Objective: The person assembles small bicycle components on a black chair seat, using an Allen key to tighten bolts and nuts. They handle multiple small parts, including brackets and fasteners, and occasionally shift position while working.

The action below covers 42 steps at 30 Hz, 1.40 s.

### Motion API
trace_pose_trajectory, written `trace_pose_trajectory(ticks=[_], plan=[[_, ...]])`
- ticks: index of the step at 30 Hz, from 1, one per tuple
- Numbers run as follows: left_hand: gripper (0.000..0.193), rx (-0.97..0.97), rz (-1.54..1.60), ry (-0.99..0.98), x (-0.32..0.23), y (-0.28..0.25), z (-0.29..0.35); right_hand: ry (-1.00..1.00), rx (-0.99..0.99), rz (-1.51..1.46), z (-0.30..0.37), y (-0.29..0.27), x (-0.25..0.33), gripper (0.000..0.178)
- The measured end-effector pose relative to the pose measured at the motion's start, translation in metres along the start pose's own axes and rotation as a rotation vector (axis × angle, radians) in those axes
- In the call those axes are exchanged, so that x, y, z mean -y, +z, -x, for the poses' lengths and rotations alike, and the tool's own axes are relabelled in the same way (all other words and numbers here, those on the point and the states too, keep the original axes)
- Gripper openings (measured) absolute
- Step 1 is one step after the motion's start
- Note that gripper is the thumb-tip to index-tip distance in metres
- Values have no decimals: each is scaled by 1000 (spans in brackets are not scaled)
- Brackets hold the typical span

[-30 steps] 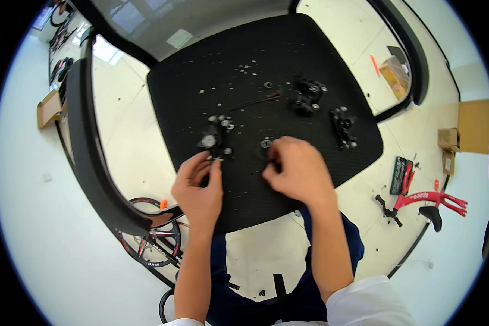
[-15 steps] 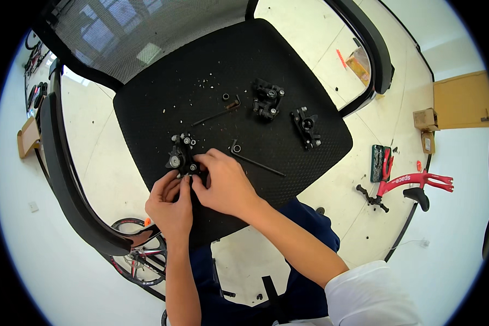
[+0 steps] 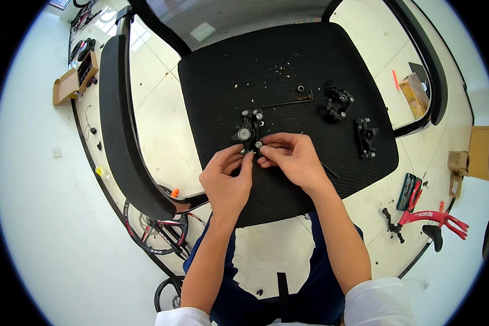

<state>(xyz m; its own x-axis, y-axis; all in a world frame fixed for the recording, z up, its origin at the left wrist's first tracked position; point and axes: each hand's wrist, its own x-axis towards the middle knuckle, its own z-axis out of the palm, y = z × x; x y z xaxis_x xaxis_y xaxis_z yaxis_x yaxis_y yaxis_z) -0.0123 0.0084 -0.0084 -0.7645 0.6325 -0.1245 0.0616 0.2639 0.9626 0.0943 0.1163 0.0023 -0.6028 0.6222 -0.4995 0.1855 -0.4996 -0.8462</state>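
Left hand point(image 3: 226, 182) and right hand point(image 3: 293, 160), fingers pinched narrow, both grip black brake caliper point(image 3: 248, 130) just beyond fingertips.

sleeves: white, short | forearms: bare | trousers: dark navy

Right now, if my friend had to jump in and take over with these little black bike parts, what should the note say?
Left hand: fingertips pinch the lower end of the black brake caliper on the black mesh chair seat.
Right hand: fingers meet the left hand's at the same end of the caliper, on a small silver part; which one is too small to tell.
Also on the seat: two more calipers, a long hex key, and loose small screws.
Done: cannot tell.
Left: the two other calipers lie untouched; the held one is in hand.
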Motion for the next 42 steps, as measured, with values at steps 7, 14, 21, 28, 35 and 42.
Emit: trace_pose_trajectory(ticks=[7, 14, 21, 28, 35, 42], plan=[[22, -7, -3, -23, 2, -1, 1, 27, -61, -22, 3, 6, 3, 24], [23, 53, 28, -65, -3, -6, 2, 32, -48, -8, 2, 3, 0, 25], [19, 64, 8, -57, 0, -7, -1, 20, -15, -25, 0, 0, -4, 22], [18, 111, -17, 48, -1, -6, -2, 43, -36, -13, 0, -1, -4, 23], [20, 139, -99, 57, -2, -9, -4, 11, -12, 49, 1, -2, 0, 23], [19, 127, -98, 60, -5, -8, -1, -6, 0, 73, 1, -4, 1, 25]])
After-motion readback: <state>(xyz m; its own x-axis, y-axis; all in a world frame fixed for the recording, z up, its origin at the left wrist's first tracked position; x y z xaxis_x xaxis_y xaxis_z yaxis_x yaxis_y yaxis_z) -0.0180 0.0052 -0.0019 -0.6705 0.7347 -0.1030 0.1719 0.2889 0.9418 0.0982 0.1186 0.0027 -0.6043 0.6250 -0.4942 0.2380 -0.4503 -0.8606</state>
